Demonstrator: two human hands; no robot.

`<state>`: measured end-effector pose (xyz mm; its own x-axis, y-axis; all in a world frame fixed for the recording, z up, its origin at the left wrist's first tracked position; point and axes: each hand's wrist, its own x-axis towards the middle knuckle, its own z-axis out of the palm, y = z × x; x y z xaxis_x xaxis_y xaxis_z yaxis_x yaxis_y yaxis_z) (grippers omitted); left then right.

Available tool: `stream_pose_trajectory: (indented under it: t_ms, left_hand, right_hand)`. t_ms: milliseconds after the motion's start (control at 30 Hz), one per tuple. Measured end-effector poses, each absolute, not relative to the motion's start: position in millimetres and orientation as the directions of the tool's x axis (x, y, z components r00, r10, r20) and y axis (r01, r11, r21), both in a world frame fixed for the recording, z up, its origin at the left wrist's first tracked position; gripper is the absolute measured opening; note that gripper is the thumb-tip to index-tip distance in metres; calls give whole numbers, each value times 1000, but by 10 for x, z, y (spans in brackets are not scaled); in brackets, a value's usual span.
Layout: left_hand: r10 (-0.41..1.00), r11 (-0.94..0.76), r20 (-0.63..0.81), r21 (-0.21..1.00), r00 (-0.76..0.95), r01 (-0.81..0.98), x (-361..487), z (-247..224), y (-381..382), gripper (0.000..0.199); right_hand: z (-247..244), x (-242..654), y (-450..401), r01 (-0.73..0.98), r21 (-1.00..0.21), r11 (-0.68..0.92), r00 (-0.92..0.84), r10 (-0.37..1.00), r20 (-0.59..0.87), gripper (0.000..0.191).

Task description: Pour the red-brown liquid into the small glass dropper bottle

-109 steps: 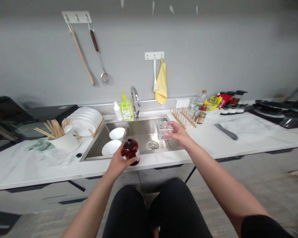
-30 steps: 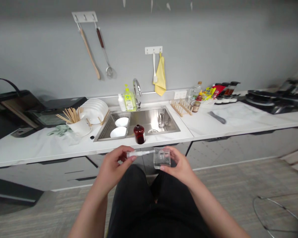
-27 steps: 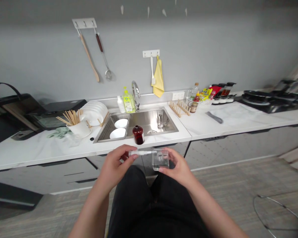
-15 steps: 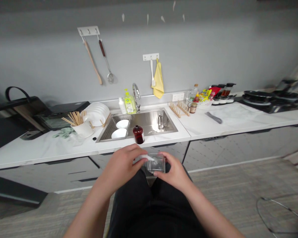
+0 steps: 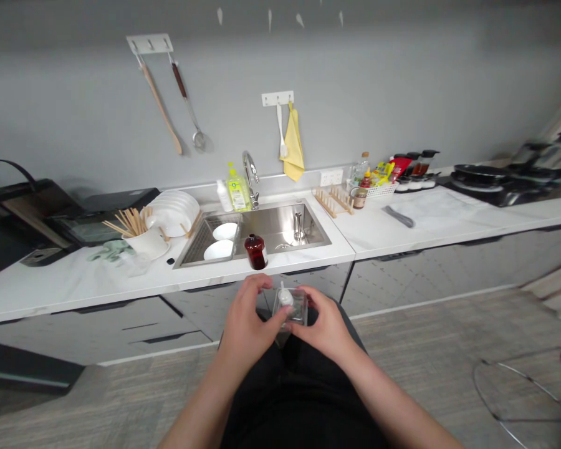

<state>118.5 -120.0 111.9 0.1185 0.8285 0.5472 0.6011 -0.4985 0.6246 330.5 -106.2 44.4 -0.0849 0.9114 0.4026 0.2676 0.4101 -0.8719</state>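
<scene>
A clear square container [image 5: 299, 310] is held in front of my lap, below the counter edge. My right hand [image 5: 325, 321] grips its right side, with fingers at the far and near edges. My left hand [image 5: 255, 315] is at its left side, the thumb at the container and the fingers spread away from it. A small white piece with a thin tip [image 5: 285, 295] shows at the container's left part, beside my left thumb. Just beyond my hands, a dark red bottle [image 5: 255, 252] without a cap stands on the counter's front edge.
The sink [image 5: 280, 224] holds a rack with white bowls [image 5: 219, 251]. Plates [image 5: 175, 212] and a chopstick pot [image 5: 146, 243] stand to the left. A wooden rack [image 5: 333, 202], jars and a black pan [image 5: 479, 176] are farther right.
My left hand has moved from holding the white piece over the container to the container's left side, its fingers now apart. The white piece now points upward. The view has shifted slightly.
</scene>
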Motion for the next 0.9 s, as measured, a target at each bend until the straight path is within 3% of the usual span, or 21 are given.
stream_pose_trajectory:
  t_ms: [100, 167, 300, 367, 467, 600, 667, 767, 900]
  left_hand:
    - [851, -417, 526, 668, 6, 616, 1245, 989, -1203, 29]
    - [859, -431, 512, 706, 16, 561, 1254, 932, -1212, 25]
    - [864, -503, 469, 804, 182, 317, 1220, 842, -1222, 49]
    - [865, -501, 468, 824, 180, 265, 1215, 785, -1207, 55]
    - [884, -466, 459, 859, 86, 210, 1220, 697, -1173, 55]
    - [889, -436, 428, 900, 164, 15, 1164, 642, -1138, 52]
    - [877, -466, 460, 885, 142, 9, 1113, 644, -1111, 59]
    - [859, -511, 500, 848, 110, 139, 1038, 679, -1069, 71]
    - [867, -482, 444, 862, 228, 156, 942, 744, -1061, 60]
  right_hand:
    - [449, 3272, -1076, 261, -874, 410, -98, 912, 399, 67]
    - [454, 3243, -1091, 249, -875, 416, -99, 909, 404, 66]
    - [474, 3215, -1128, 225, -873, 433, -90, 901, 424, 66]
    - [488, 3210, -1145, 225, -871, 436, -91, 900, 427, 66]
    - [504, 3202, -1160, 220, -873, 434, -95, 901, 424, 68]
    - [498, 3199, -1151, 174, -893, 416, -116, 909, 401, 69]
    - [485, 3204, -1142, 166, -902, 400, -121, 916, 384, 70]
    - [464, 3207, -1133, 161, -903, 399, -125, 916, 382, 73]
    - [451, 3202, -1128, 121, -905, 407, -157, 908, 387, 72]
